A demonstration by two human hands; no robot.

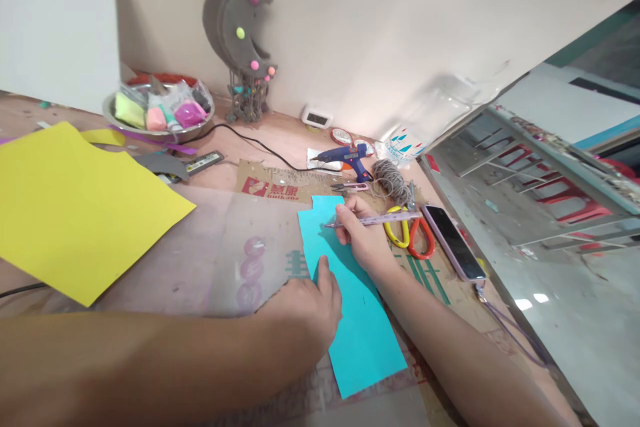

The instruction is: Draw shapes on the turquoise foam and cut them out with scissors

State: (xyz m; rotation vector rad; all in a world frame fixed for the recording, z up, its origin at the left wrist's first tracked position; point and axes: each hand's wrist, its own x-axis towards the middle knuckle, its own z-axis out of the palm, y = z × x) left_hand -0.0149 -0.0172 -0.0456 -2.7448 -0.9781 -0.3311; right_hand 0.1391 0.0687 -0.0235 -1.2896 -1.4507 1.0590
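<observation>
A long piece of turquoise paper (367, 333) lies on the table in front of me, with a stepped far end and a small dark mark on its near half. My right hand (361, 230) is closed around a light purple pen (385, 218), whose tip points left over the paper's far part. With its index finger stretched out, my left hand (305, 310) rests against the paper's left edge and holds nothing; its other fingers are partly hidden. A sheet of yellow paper (85, 213) lies to the left, beyond my left forearm.
Beyond the paper are a blue glue gun (345, 157), small snips (350, 187), grey yarn (393, 180) and scissors with yellow and orange handles (421, 238). A phone (454, 243) lies near the right table edge. A metal bowl (157, 131) of clay packets stands far left.
</observation>
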